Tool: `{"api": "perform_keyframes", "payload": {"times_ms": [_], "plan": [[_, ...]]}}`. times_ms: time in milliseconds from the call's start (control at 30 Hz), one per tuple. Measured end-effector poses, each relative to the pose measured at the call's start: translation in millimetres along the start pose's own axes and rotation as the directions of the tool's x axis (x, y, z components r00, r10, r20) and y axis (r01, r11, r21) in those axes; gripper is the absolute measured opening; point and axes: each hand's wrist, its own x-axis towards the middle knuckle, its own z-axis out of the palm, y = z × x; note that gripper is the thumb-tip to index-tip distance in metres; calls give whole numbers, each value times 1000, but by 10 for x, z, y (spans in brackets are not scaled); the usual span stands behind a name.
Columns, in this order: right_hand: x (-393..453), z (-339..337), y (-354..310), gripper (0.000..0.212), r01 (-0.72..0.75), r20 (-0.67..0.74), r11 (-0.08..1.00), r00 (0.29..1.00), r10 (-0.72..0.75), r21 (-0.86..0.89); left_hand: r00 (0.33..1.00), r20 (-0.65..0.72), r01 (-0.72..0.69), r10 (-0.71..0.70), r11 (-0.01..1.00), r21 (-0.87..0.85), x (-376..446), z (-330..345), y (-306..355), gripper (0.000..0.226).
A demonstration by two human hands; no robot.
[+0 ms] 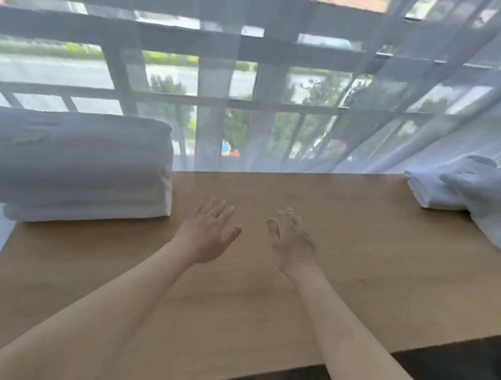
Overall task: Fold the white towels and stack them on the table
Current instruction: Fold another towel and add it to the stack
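A tall stack of folded white towels (76,165) stands at the far left corner of the wooden table (385,273). At the far right edge lies a looser pile of white towels (474,199), partly rumpled and cut off by the frame. My left hand (207,234) and my right hand (291,243) hover side by side over the bare middle of the table, fingers straight and spread, holding nothing. Neither hand touches a towel.
A sheer white curtain (278,117) hangs right behind the table's far edge, with a window and railing behind it. The table's near edge runs diagonally at the lower right, above a dark floor (452,379).
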Motion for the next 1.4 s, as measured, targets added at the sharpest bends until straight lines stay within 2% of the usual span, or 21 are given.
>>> {"api": "perform_keyframes", "payload": {"times_ms": [133,300,567,700,867,1033,1233,1400], "plan": [[-341,-380,1040,56,-95,22,995,995,95,1,994,72,-91,86,994,60,103,412,1106,68],[-550,-806,2022,58,-202,30,979,979,201,39,980,75,-189,184,980,61,285,703,2146,65],[-225,-1108,2951,59,-251,44,967,968,249,53,965,64,-258,254,965,56,1004,1008,3042,64],[91,-1334,3460,60,-285,83,958,955,284,-1,966,70,-249,249,968,-9,1576,1196,3452,64],[431,-1640,4098,60,-371,108,928,924,367,17,952,108,-279,286,957,-75,2210,1363,4082,63],[813,-1989,4604,59,-411,32,910,911,410,54,928,108,-347,357,932,-103,2741,1277,4719,61],[1500,-2532,5260,58,-372,-128,915,911,392,155,931,37,-358,363,928,-106,3457,1048,5414,60],[2062,-3011,5865,58,-334,-280,921,881,381,202,942,0,-333,334,938,-94,4075,973,6039,56]]}}
